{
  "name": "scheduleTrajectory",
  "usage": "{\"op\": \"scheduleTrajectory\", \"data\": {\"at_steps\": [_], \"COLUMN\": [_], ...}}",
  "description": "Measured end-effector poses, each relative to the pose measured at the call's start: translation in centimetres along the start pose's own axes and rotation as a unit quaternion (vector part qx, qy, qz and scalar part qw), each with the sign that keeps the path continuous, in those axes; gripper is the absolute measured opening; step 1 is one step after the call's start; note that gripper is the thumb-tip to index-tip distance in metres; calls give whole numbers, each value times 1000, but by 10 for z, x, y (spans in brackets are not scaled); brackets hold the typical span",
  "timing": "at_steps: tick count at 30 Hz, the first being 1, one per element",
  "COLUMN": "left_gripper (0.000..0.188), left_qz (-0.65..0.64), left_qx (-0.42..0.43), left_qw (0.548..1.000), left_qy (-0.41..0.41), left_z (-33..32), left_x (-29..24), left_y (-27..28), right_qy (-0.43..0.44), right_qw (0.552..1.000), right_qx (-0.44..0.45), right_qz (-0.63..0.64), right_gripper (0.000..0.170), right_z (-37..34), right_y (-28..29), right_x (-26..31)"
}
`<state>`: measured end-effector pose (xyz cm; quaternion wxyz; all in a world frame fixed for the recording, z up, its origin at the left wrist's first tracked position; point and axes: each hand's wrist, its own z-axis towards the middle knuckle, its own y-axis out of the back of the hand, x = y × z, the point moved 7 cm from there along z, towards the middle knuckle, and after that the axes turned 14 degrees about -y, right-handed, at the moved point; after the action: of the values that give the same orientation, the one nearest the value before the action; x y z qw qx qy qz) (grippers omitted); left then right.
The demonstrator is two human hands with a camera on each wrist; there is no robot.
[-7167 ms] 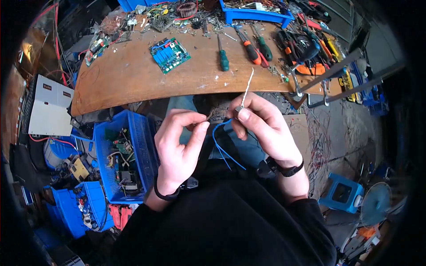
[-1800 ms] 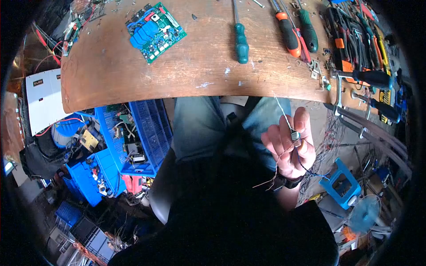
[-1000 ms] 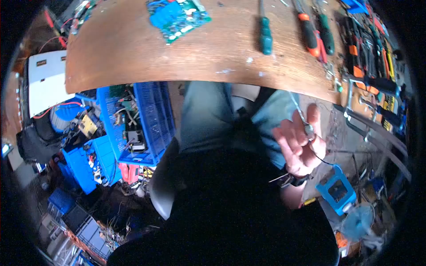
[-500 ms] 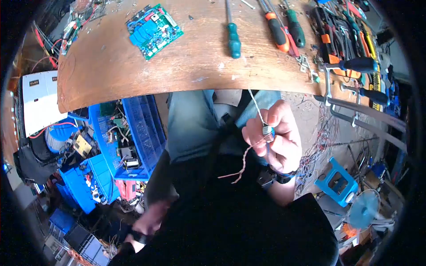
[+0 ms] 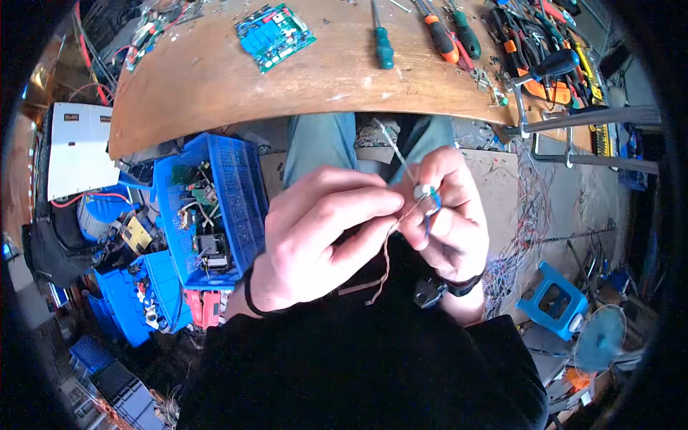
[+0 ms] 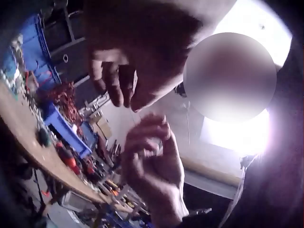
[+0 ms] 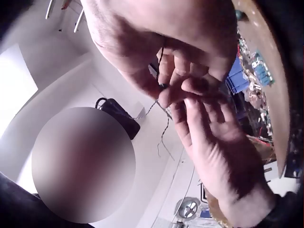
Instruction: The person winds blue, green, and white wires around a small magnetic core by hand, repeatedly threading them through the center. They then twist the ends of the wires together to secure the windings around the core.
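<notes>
In the head view my right hand (image 5: 451,215) pinches a small rounded metallic-and-teal part (image 5: 423,191) between thumb and fingers. A white twisted wire (image 5: 394,147) sticks up from it, and a short blue wire (image 5: 430,217) lies against the right hand. From the same part a pinkish-brown twisted wire (image 5: 386,265) hangs down, its lower end split in two. My left hand (image 5: 326,233) reaches in from the left, its thumb and fingertips pinching that brown wire close to the part. In the right wrist view the left hand (image 7: 213,128) meets the right hand's fingers, which partly hide the part.
Ahead is a wooden bench (image 5: 208,100) with a green circuit board (image 5: 274,37), a teal-handled screwdriver (image 5: 384,50) and clamps (image 5: 552,68) at its right edge. Blue crates (image 5: 208,215) of parts stand at the left; a blue stool (image 5: 552,301) is at the right.
The left hand, out of view and then low at the left, has come up to the wires. The right hand, which held the part alone, stays around it and has shifted slightly.
</notes>
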<state>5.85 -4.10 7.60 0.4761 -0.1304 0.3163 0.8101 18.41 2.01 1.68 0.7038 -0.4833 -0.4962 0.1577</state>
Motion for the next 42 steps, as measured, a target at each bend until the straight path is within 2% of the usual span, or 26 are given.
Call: {"op": "scheduleTrajectory", "data": {"at_steps": [3,5,9,11,12,13,15,19,21,22,23,26,27,29,30,31,34,36,39,41,42], "left_gripper": [25,23,23,24,24,21,21,22,26,33,33,50,50,45,37,37,26,23,14,10,8], "left_qz": [-20,4,8,-1,-12,-9,-18,-82,-73,-73,-75,-105,-104,-55,3,1,14,30,57,94,60], "left_qx": [-36,-24,-51,-63,-79,-74,-83,-27,35,35,37,-75,-74,-35,-10,-9,-53,-41,-38,0,-26], "left_qw": [999,999,996,996,996,996,995,996,996,994,994,992,992,998,994,994,995,995,995,996,997], "left_qy": [8,-21,-73,-61,-38,-47,-48,-22,-43,-72,-66,-2,-3,-18,-108,-109,-85,-84,-78,9,40], "left_z": [-11,-12,-14,-13,-13,-9,0,10,9,6,3,0,1,3,3,3,3,6,10,10,10], "left_x": [-21,-34,-56,-62,-62,-62,-61,-60,-60,-58,-58,-51,-52,-57,-58,-60,-61,-58,-55,-44,-35], "left_y": [13,25,41,42,43,44,48,51,46,46,43,43,45,46,46,45,47,47,48,44,42], "right_qy": [37,46,54,99,116,124,118,197,196,203,212,218,219,233,233,238,246,246,248,282,281], "right_qw": [997,995,985,937,929,927,876,828,845,842,837,831,832,811,812,808,808,812,787,754,751], "right_qx": [-21,-12,-18,-104,-141,-138,-170,-199,-213,-219,-225,-213,-212,-208,-209,-213,-225,-229,-240,-219,-213], "right_qz": [-61,-83,-161,-319,-323,-327,-436,-485,-449,-450,-451,-465,-463,-494,-493,-494,-487,-477,-512,-551,-558], "right_gripper": [38,36,36,34,32,32,31,30,30,31,31,31,31,30,30,30,30,31,32,31,30], "right_z": [0,0,-15,-24,-25,-28,-28,-38,-44,-47,-50,-51,-51,-51,-51,-53,-56,-57,-55,-54,-52], "right_y": [-11,-21,-46,-52,-59,-64,-69,-73,-67,-66,-65,-65,-64,-65,-64,-63,-63,-63,-61,-64,-63], "right_x": [-5,-7,-6,1,4,9,21,35,34,33,32,33,35,37,36,37,40,41,44,45,46]}}
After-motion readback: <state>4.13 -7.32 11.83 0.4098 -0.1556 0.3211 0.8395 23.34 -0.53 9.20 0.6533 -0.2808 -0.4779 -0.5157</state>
